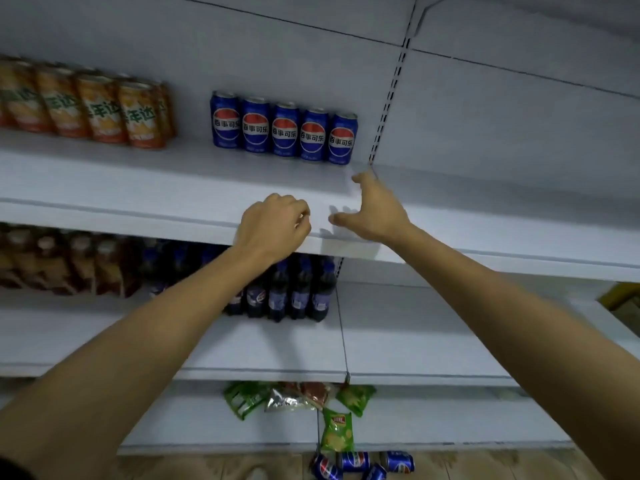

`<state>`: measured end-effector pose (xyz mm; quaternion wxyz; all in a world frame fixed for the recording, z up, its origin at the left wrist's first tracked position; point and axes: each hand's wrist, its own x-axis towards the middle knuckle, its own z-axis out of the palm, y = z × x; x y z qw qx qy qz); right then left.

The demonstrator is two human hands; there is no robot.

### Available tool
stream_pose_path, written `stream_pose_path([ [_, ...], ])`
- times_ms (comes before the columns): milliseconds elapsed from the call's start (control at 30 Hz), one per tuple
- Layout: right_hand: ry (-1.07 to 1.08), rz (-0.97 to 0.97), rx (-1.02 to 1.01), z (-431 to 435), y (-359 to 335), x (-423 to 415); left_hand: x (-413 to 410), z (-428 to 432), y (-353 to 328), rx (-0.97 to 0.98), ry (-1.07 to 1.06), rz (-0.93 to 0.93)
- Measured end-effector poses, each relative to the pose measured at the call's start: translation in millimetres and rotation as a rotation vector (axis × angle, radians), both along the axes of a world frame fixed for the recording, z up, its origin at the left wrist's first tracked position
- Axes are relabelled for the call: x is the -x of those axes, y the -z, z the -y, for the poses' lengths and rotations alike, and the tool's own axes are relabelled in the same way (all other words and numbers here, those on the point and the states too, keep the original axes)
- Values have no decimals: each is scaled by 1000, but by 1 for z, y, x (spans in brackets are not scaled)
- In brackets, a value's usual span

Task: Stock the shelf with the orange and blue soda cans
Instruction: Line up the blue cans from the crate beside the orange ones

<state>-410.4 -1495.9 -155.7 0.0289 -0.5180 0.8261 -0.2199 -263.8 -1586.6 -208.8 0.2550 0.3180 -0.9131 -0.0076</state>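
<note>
Several blue soda cans [284, 129] stand in a row at the back of the white upper shelf [138, 188]. Several orange soda cans [86, 105] stand in rows to their left. More blue cans [360, 464] lie on the floor at the bottom. My left hand [273, 226] is at the shelf's front edge with its fingers curled and nothing in it. My right hand [375, 209] is beside it over the shelf, fingers spread and empty, just below the rightmost blue can.
Dark soda bottles [298, 292] and brownish bottles [62, 261] fill the shelf below. Green snack bags [337, 427] lie on the lowest shelf. A slotted upright [388, 102] divides the shelf bays. A yellow item [620, 296] is at the right edge.
</note>
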Motion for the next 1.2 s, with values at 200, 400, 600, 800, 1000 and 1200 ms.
stream_pose_path([
  [200, -177, -219, -134, -60, 17, -77, -94, -63, -1, -22, -152, 129],
  [400, -476, -317, -201, -58, 47, -195, -240, -95, 34, -122, -434, 341],
  [600, -724, -326, -352, -42, 86, -328, -389, -130, 82, -299, -684, 399],
  [800, -977, -307, -398, -5, 118, -485, -537, -151, 124, -464, -878, 376],
  [1000, -1092, -208, -582, 17, 190, -629, -687, -147, 165, -747, -984, 238],
  [1200, -1003, -82, -842, 38, 262, -684, -753, -121, 226, -1060, -956, 145],
])
